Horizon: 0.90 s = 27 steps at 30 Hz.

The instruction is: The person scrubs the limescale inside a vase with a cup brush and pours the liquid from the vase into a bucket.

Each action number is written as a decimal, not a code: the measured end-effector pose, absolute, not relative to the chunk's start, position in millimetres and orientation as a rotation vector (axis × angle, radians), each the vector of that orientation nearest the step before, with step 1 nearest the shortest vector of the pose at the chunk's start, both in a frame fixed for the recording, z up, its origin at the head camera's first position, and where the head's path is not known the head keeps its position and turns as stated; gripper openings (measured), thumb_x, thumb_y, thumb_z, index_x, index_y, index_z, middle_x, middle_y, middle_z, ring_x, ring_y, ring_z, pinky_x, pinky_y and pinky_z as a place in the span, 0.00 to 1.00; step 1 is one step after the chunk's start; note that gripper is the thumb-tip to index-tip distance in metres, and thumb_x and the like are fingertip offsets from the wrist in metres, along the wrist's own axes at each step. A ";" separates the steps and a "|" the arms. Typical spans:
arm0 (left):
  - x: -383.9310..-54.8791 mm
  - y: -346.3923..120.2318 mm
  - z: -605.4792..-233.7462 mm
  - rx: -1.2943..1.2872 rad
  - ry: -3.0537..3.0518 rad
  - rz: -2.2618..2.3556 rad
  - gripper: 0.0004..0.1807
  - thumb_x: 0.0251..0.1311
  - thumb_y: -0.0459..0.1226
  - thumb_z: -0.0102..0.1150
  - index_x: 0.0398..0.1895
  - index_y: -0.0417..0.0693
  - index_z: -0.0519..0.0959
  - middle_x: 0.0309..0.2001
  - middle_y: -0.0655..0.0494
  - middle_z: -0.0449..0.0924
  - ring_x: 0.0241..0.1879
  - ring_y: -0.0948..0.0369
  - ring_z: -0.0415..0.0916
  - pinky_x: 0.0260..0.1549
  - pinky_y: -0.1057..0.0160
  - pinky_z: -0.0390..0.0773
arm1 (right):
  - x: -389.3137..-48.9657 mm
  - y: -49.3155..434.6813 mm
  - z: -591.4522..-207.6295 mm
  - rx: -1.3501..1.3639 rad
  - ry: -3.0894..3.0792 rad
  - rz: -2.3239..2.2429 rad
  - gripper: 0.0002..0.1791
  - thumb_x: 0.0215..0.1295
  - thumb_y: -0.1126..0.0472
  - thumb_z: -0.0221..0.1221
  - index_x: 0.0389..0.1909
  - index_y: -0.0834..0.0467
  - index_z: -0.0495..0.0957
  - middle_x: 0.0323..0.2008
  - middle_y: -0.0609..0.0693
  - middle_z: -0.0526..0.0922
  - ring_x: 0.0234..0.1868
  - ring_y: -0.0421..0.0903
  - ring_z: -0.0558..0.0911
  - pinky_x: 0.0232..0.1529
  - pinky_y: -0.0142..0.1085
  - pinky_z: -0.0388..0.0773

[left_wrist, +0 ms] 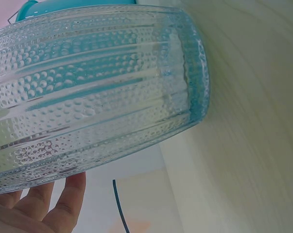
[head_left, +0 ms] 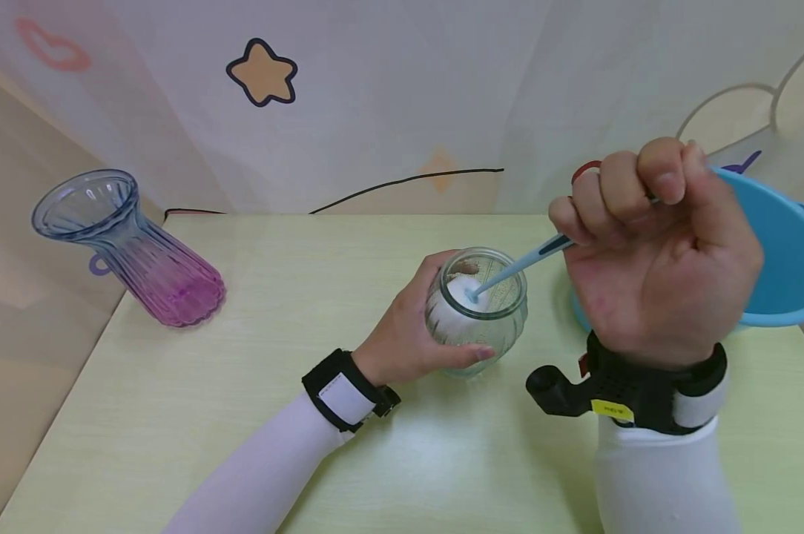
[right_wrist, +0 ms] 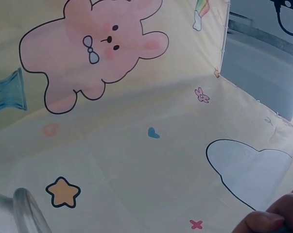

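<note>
My left hand (head_left: 409,326) grips a clear ribbed glass jar (head_left: 509,334) from its left side, thumb across the front. In the left wrist view the jar (left_wrist: 88,87) shows a dimpled wall, with fingertips (left_wrist: 71,199) along its far side. My right hand (head_left: 662,252), raised to the right of the jar, holds the light blue handle of a bottle brush (head_left: 525,259) in curled fingers. The brush slants down through the jar's mouth, its round white sponge head (head_left: 465,291) inside. In the right wrist view, the jar's rim (right_wrist: 27,208) and right fingers (right_wrist: 263,221) show at the lower corners.
A ribbed glass vase (head_left: 155,259), blue at its flared mouth and pink at its base, stands at the left of the pale table (head_left: 295,282). Behind my right hand is a blue bucket (head_left: 785,245). A curtain with cartoon prints (head_left: 389,96) hangs along the back.
</note>
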<state>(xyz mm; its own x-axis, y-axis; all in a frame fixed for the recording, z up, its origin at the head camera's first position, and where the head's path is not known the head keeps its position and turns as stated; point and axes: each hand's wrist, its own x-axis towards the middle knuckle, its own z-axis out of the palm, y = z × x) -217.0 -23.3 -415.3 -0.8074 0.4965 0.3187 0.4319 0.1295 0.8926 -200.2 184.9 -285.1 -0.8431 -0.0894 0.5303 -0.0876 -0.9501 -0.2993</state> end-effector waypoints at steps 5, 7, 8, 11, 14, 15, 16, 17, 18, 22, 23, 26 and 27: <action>-217.3 -22.2 -414.8 0.967 2.315 1.806 0.54 0.47 0.38 0.82 0.74 0.64 0.57 0.69 0.55 0.71 0.62 0.61 0.75 0.58 0.56 0.82 | -198.4 180.0 -286.9 -0.897 0.573 -2.997 0.21 0.78 0.59 0.27 0.23 0.62 0.56 0.19 0.50 0.54 0.21 0.47 0.55 0.29 0.38 0.49; -217.3 -22.0 -414.7 0.974 2.317 1.810 0.54 0.46 0.37 0.82 0.74 0.64 0.58 0.69 0.54 0.71 0.62 0.61 0.75 0.59 0.56 0.82 | -198.0 177.7 -288.4 -0.914 0.600 -2.988 0.21 0.77 0.59 0.28 0.23 0.62 0.57 0.19 0.51 0.54 0.21 0.47 0.56 0.29 0.38 0.50; -217.2 -22.0 -414.7 0.975 2.319 1.812 0.54 0.46 0.37 0.83 0.74 0.63 0.58 0.69 0.54 0.71 0.62 0.61 0.75 0.60 0.56 0.81 | -198.1 176.3 -289.1 -0.921 0.615 -2.986 0.21 0.77 0.60 0.27 0.24 0.62 0.57 0.19 0.51 0.54 0.21 0.47 0.56 0.30 0.38 0.50; -217.2 -21.8 -415.0 0.980 2.324 1.817 0.54 0.46 0.37 0.83 0.74 0.63 0.58 0.69 0.55 0.71 0.62 0.62 0.75 0.61 0.56 0.80 | -199.0 173.3 -290.8 -0.944 0.653 -2.977 0.20 0.78 0.60 0.27 0.24 0.62 0.58 0.19 0.51 0.55 0.21 0.47 0.57 0.30 0.38 0.50; -217.1 -21.7 -415.4 0.980 2.323 1.821 0.55 0.46 0.37 0.83 0.74 0.64 0.58 0.68 0.58 0.71 0.63 0.62 0.74 0.61 0.56 0.80 | -199.8 168.9 -292.8 -0.937 0.734 -2.962 0.21 0.78 0.61 0.26 0.25 0.62 0.59 0.19 0.50 0.55 0.21 0.46 0.57 0.30 0.38 0.50; -217.0 -21.7 -415.7 0.981 2.326 1.822 0.55 0.46 0.37 0.83 0.74 0.63 0.58 0.68 0.58 0.71 0.63 0.62 0.74 0.61 0.56 0.80 | -200.1 166.8 -293.6 -0.934 0.764 -2.948 0.21 0.78 0.61 0.26 0.25 0.61 0.59 0.19 0.50 0.56 0.21 0.46 0.57 0.30 0.38 0.50; -216.9 -21.8 -415.9 0.979 2.329 1.821 0.55 0.45 0.37 0.83 0.74 0.63 0.58 0.68 0.59 0.71 0.64 0.62 0.73 0.62 0.56 0.80 | -200.0 164.3 -294.6 -0.921 0.802 -2.934 0.21 0.79 0.61 0.27 0.26 0.61 0.60 0.19 0.50 0.56 0.21 0.45 0.57 0.30 0.38 0.50; -216.9 -21.9 -416.1 0.977 2.335 1.818 0.55 0.45 0.37 0.83 0.74 0.63 0.57 0.68 0.60 0.72 0.64 0.62 0.73 0.62 0.57 0.79 | -199.8 161.7 -295.7 -0.914 0.843 -2.914 0.21 0.79 0.62 0.28 0.26 0.61 0.62 0.20 0.49 0.56 0.22 0.45 0.57 0.31 0.38 0.50; -216.8 -22.1 -416.3 0.971 2.343 1.813 0.55 0.45 0.37 0.83 0.74 0.63 0.57 0.68 0.60 0.72 0.64 0.62 0.73 0.62 0.57 0.79 | -199.5 158.8 -296.9 -0.908 0.905 -2.894 0.20 0.80 0.62 0.29 0.26 0.60 0.63 0.20 0.49 0.57 0.23 0.45 0.57 0.31 0.38 0.51; -216.8 -22.4 -417.0 0.950 2.341 1.804 0.56 0.45 0.36 0.83 0.74 0.64 0.57 0.65 0.60 0.73 0.61 0.59 0.74 0.61 0.58 0.79 | -197.3 146.4 -301.9 -0.867 1.185 -2.787 0.18 0.81 0.60 0.38 0.28 0.57 0.66 0.23 0.49 0.57 0.27 0.46 0.57 0.35 0.40 0.54; -216.9 -22.2 -417.2 0.950 2.322 1.814 0.56 0.45 0.35 0.83 0.74 0.64 0.57 0.64 0.59 0.74 0.60 0.58 0.75 0.60 0.58 0.79 | -196.2 143.4 -303.2 -0.852 1.272 -2.755 0.17 0.81 0.59 0.39 0.28 0.57 0.66 0.24 0.49 0.57 0.28 0.46 0.58 0.35 0.40 0.55; -217.3 -21.9 -417.6 0.954 2.266 1.839 0.55 0.46 0.33 0.81 0.74 0.64 0.57 0.60 0.58 0.75 0.56 0.56 0.75 0.55 0.58 0.80 | -192.4 133.8 -304.9 -0.765 1.458 -2.663 0.17 0.82 0.57 0.39 0.29 0.55 0.66 0.25 0.49 0.59 0.30 0.47 0.59 0.37 0.40 0.57; -217.4 -21.9 -417.7 0.958 2.254 1.845 0.54 0.46 0.33 0.81 0.74 0.64 0.57 0.59 0.58 0.75 0.55 0.57 0.75 0.55 0.58 0.80 | -191.1 130.9 -305.0 -0.739 1.499 -2.638 0.18 0.82 0.57 0.38 0.29 0.55 0.66 0.25 0.49 0.60 0.30 0.47 0.59 0.37 0.39 0.58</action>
<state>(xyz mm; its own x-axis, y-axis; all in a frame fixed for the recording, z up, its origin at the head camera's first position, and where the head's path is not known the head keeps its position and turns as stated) -217.4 -21.9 -417.7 -0.8022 0.5041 0.3200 0.4132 0.0818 0.9070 -191.1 130.9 -305.0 -0.8878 -0.2429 0.3910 -0.2116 -0.5391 -0.8152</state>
